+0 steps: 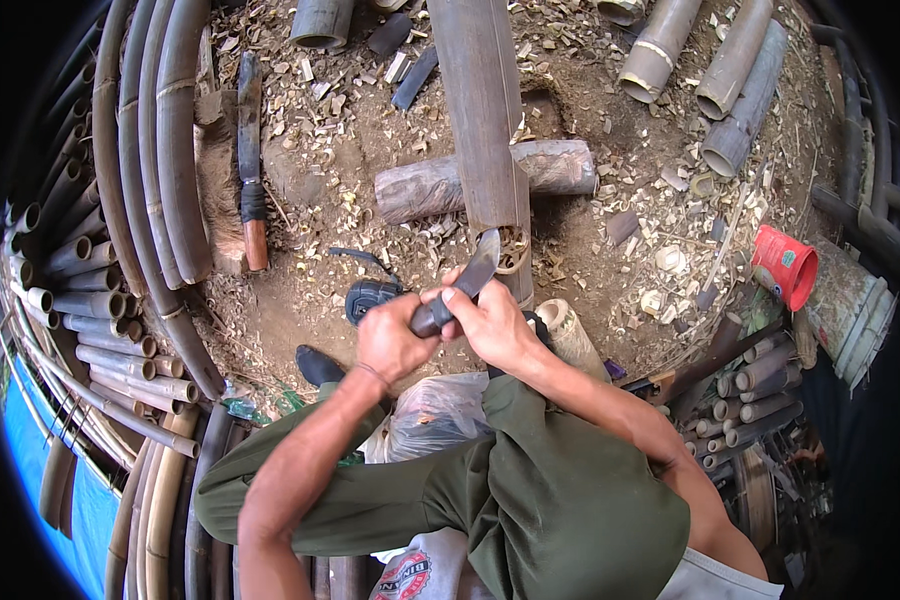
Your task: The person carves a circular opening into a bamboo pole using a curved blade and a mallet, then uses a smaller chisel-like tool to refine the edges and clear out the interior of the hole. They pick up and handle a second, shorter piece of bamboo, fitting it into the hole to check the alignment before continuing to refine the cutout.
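Observation:
I hold a short curved knife (480, 262) between both hands. My left hand (394, 335) is closed round the lower part of its dark handle. My right hand (497, 325) is closed higher up, with its thumb laid along the handle near the blade. The blade points up and away from me, over the near open end of a thick bamboo pole (473, 110). Whether the edge touches the pole I cannot tell. The pole rests across a short log (417, 190). Pale strips show inside a hollow end just right of the blade.
A long machete (251, 160) lies at the left beside stacked bamboo poles (177, 140). Cut bamboo tubes (660, 50) lie at the far right. A red container (785, 268) and a dirty bucket (850, 310) are at right. Chips cover the dirt; a plastic bag (435, 410) sits between my legs.

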